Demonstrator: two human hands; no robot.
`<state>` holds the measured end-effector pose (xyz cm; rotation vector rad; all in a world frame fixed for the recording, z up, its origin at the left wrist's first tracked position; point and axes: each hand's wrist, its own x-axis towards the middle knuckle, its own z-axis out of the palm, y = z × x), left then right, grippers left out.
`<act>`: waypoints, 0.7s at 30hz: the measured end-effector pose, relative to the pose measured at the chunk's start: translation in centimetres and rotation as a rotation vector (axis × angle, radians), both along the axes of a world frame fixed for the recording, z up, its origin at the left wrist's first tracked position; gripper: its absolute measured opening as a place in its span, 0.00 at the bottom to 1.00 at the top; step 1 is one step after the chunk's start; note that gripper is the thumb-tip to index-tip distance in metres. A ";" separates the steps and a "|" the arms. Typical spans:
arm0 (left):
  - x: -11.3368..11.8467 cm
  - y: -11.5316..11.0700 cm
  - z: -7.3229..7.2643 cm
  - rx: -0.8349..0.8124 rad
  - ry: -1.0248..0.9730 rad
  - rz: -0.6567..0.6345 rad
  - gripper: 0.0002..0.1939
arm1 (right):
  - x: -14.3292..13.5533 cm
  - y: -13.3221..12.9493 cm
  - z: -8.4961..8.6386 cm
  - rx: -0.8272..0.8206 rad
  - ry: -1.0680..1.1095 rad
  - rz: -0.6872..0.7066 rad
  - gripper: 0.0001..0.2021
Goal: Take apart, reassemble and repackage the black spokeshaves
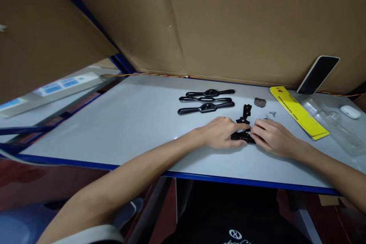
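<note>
On the near right part of the table, my left hand point(224, 133) is closed around a black metal spokeshave point(246, 136), its thumb along the near side and its index finger over the top. My right hand point(271, 137) pinches a small silvery screw point(249, 132) against the middle of the same tool; the fingers partly hide it. Just beyond lie black cap pieces point(247, 110). Further off are dark grey metal blades point(260, 102) and a few loose silver screws point(272, 114). Several black spokeshave bodies point(206, 107) lie in a row to the left.
Yellow printed cards point(299, 112) and clear plastic packaging point(349, 139) lie on the right. A phone point(318, 75) leans against the cardboard wall point(228, 26), near a white earbud case point(350, 112). The table's blue front edge point(217, 178) runs close to my body.
</note>
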<state>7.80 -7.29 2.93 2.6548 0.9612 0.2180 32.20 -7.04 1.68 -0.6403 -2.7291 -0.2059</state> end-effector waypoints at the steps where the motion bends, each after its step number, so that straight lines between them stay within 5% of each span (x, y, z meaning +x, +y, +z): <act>1: 0.0 0.0 0.0 0.000 0.003 0.006 0.29 | -0.1 0.0 -0.1 0.008 0.011 -0.015 0.14; 13: 1.0 -0.2 -1.1 -0.010 -0.031 0.115 0.26 | -0.8 -0.4 0.2 0.216 0.042 -0.096 0.17; 21: 2.2 -1.2 -1.3 -0.034 -0.073 0.205 0.23 | -1.5 -1.3 0.0 0.103 0.059 -0.272 0.20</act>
